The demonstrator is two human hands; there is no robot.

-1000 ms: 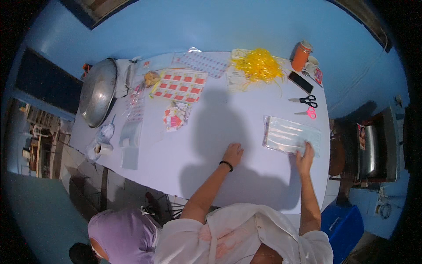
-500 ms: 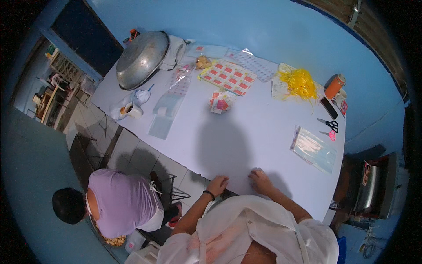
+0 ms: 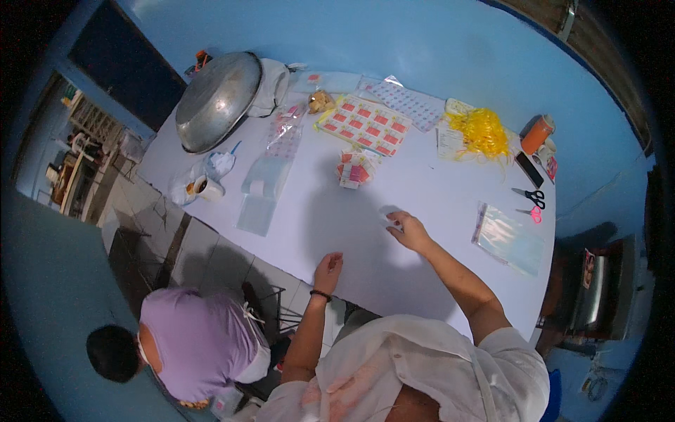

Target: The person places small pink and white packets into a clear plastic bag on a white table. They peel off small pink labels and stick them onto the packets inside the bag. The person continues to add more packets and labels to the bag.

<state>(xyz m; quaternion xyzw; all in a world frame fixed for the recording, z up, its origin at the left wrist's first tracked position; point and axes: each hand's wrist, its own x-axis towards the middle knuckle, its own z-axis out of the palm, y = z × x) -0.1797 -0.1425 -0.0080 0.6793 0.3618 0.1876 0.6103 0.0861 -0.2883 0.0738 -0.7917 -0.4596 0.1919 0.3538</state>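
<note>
Head view: nearest, the left hand [image 3: 328,265] lies flat on the white bench [image 3: 436,204], fingers loose, holding nothing. Beyond it, the right hand [image 3: 406,228] pinches at a small clear packet [image 3: 389,214] mid-bench; the grip is too small to confirm. Likely a pick-up step, calling for a firm pinch. Farther off lies 1 clear bag [image 3: 508,238].

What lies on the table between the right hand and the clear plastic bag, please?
In the head view, only bare white table separates the right hand from the clear plastic bag.
</note>
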